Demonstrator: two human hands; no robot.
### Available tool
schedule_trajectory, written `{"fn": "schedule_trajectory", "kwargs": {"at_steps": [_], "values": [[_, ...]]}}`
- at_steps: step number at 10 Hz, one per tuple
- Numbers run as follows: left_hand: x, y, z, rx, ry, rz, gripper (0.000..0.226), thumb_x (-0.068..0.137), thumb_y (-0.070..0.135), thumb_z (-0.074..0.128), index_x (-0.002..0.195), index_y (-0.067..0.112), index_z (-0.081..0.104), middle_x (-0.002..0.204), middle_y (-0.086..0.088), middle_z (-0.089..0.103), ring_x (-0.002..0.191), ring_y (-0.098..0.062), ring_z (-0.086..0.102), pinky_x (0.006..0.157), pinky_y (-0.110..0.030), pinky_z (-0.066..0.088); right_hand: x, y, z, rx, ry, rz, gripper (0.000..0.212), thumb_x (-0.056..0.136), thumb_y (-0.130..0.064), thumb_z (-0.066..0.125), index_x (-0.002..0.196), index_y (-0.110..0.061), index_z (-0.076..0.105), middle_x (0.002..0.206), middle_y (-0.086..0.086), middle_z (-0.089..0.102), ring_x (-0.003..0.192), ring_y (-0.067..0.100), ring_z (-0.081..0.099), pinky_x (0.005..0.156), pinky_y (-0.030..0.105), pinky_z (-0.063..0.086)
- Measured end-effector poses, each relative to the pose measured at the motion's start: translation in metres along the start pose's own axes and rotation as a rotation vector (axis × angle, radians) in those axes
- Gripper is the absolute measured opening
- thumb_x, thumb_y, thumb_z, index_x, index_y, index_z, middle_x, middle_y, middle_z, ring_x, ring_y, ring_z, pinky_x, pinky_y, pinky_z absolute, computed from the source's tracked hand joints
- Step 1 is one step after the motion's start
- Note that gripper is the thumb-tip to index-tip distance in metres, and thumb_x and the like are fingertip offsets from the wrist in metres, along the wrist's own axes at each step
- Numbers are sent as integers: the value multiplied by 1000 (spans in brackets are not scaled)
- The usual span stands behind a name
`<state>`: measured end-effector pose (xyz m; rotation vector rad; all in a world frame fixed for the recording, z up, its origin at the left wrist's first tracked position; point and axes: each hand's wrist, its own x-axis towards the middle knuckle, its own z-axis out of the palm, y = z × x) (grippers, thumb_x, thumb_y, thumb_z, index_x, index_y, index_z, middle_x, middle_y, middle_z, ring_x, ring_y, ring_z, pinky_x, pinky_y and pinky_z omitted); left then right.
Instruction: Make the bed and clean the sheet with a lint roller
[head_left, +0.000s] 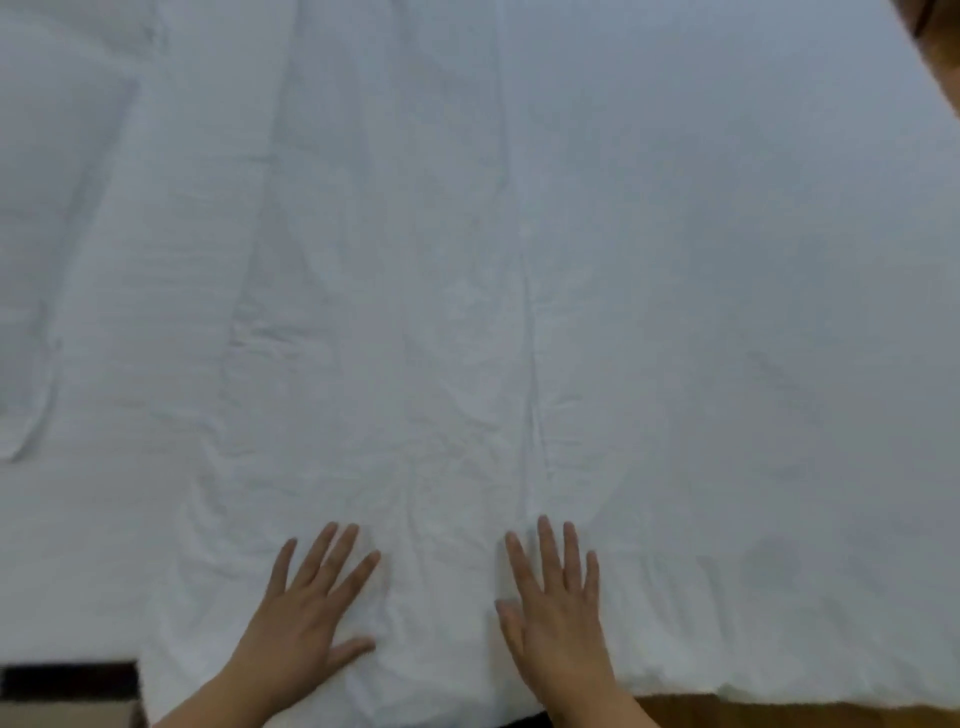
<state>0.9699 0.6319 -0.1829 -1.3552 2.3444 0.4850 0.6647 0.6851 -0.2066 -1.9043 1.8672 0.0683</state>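
From the head view, the white sheet (519, 260) is being pressed flat across the bed — creases are showing near its close edge. The left hand (298, 618) and right hand (558, 618) are being laid palm-down there, fingers straight and spread.

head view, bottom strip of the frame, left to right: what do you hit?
Dark floor strip → left hand flat on the white sheet → right hand flat on it → brown floor under the sheet's edge.
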Motion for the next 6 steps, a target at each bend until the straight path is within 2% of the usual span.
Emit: {"fn": "schedule_trajectory", "kwargs": {"at_steps": [1,2,3,4,5,6], "values": [[12,-11,-9,-184,161,-461,91,81,84,12,153,31,28,164,-5,19,151,-25,8,116,-56,8,65,-43,-15,3,39,-73,71,96,-57,32,159,-31,8,166,10,-3,151,38,-7,119,59,4],[22,-37,6,-290,133,-699,92,77,90,10,155,42,-1,166,-1,-9,151,-23,-14,117,-57,-1,115,-66,-12,-48,-28,-88,73,97,-64,21,156,-37,-12,162,5,-26,146,33,-31,116,60,-12],[25,-54,29,-322,11,-698,97,74,90,11,154,41,-12,163,-2,-23,150,-25,-20,118,-58,-2,121,-62,10,-134,-200,-34,78,93,-72,16,149,-39,-28,155,1,-41,138,30,-44,113,65,-16],[10,-51,50,-296,-20,-616,99,68,91,-1,147,37,-26,156,-3,-34,149,-25,-24,117,-54,-11,95,-51,24,-216,-334,-10,81,91,-76,12,143,-38,-37,149,-1,-49,134,28,-49,112,64,-18],[-4,-54,48,-319,-73,-548,102,64,88,-3,149,36,-24,158,-3,-31,150,-25,-21,117,-54,-11,79,-56,11,-205,-420,14,84,91,-75,20,146,-39,-33,152,-2,-45,137,28,-46,115,60,-14],[-20,-47,33,-373,-94,-492,103,64,86,-2,156,38,-5,166,1,-9,152,-23,-8,119,-51,-3,65,-69,-14,-192,-400,10,79,95,-66,30,154,-38,-16,162,0,-26,145,29,-32,118,56,-8]]}}
